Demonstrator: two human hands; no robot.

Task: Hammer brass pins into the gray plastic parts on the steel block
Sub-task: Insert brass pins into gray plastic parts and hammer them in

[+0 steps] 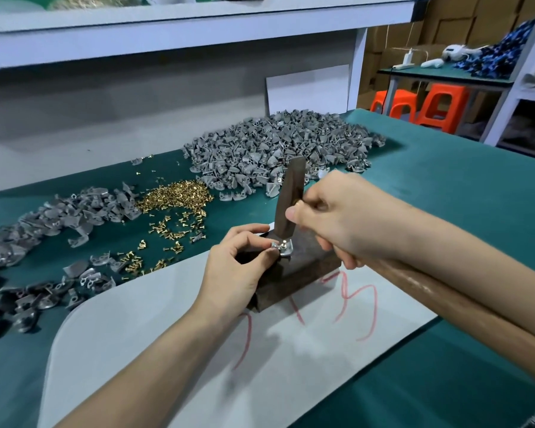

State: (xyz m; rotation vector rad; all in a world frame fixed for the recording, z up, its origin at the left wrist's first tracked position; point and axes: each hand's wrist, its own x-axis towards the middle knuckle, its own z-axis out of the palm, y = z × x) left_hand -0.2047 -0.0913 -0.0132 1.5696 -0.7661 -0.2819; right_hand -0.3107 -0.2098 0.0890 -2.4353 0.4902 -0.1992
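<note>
A dark steel block [303,273] lies on a white sheet [173,350] in front of me. On its top sits one gray plastic part [283,249], and my left hand [238,273] pinches it at its left side. My right hand [340,217] grips a hammer by its wooden handle [445,301]. The hammer's dark head [288,202] stands upright with its lower face right on the part. Any pin under the head is hidden. Loose brass pins [173,199] are heaped on the green table further back.
A big heap of gray plastic parts [278,146] lies at the back of the green table [445,186]. More gray parts [59,217] spread along the left side. A white shelf frame [167,35] rises behind. Orange stools [439,106] stand at the far right.
</note>
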